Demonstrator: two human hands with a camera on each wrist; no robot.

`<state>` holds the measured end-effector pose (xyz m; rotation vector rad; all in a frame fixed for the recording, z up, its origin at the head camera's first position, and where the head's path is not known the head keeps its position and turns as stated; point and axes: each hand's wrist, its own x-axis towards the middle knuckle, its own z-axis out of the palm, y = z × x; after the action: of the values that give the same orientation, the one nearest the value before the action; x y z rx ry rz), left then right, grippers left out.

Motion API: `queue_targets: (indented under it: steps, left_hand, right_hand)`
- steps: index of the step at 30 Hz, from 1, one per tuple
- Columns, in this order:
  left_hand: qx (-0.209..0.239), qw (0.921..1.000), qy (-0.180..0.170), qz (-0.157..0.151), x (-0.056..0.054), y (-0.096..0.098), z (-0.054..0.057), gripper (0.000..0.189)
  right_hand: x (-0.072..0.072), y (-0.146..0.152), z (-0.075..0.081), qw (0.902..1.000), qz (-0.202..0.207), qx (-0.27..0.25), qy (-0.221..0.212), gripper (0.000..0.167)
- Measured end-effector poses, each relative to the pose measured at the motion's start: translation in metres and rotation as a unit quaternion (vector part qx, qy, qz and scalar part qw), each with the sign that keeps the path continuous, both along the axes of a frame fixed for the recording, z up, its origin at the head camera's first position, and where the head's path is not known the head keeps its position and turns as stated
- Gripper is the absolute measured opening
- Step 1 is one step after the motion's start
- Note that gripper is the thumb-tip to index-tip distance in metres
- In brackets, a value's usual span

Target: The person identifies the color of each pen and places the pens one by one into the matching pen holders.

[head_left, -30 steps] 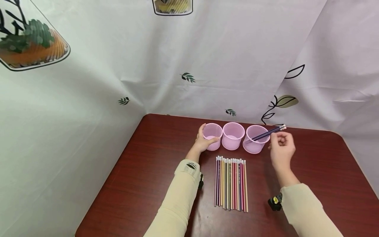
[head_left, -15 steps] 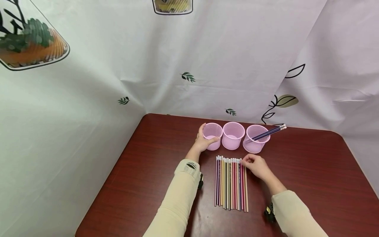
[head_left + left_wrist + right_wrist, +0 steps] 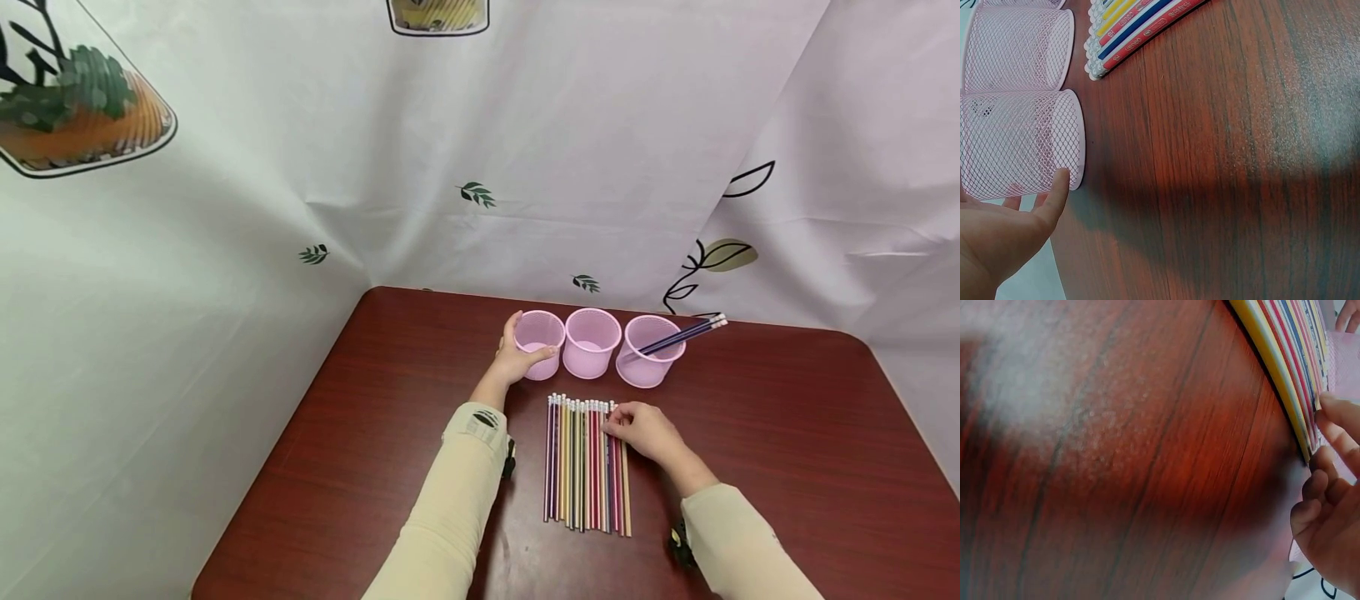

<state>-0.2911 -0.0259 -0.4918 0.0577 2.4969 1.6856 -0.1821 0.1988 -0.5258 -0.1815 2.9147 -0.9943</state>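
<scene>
Three pink mesh pen cups stand in a row at the back of the table. My left hand (image 3: 517, 360) holds the left cup (image 3: 1022, 144), thumb along its near side and other fingers behind it. Beside it stands the middle cup (image 3: 591, 358). Dark blue pencils (image 3: 678, 337) lean in the right cup (image 3: 643, 373), eraser ends up. In front, several striped pencils (image 3: 577, 475) lie side by side, erasers towards the cups. My right hand (image 3: 647, 432) touches the row near its right eraser ends with bent fingers; whether it pinches a pencil is unclear.
The dark red-brown wooden table (image 3: 360, 467) has its back edge against a white patterned curtain (image 3: 420, 200). The cups stand close to that edge. My left forearm (image 3: 450, 500) reaches along the left of the pencils.
My right hand has come from beside the right cup, down and left to the pencil row, then slid slightly towards me along it. My left hand stays on the left cup.
</scene>
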Motion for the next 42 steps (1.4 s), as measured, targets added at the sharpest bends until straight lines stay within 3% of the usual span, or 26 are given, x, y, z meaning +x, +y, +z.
queue_targets:
  steps: [7,14,34,42]
  left_hand:
    - [-0.002,1.0000,0.001,0.000,0.000,-0.001,0.000,0.092]
    - [0.003,1.0000,-0.001,0.003,0.000,-0.001,0.000,0.094]
    - [0.002,1.0000,-0.001,0.002,0.000,0.001,-0.001,0.092]
    - [0.001,1.0000,0.002,0.001,-0.001,0.000,-0.002,0.093]
  right_hand:
    - [0.000,-0.007,0.007,0.9972,-0.022,0.072,0.001,0.023]
    - [0.000,-0.016,0.011,0.9892,-0.066,0.122,-0.045,0.024]
    - [-0.004,-0.019,0.015,0.9831,-0.102,0.121,-0.092,0.031]
    - [-0.006,-0.018,0.026,0.9852,-0.106,0.100,-0.091,0.027]
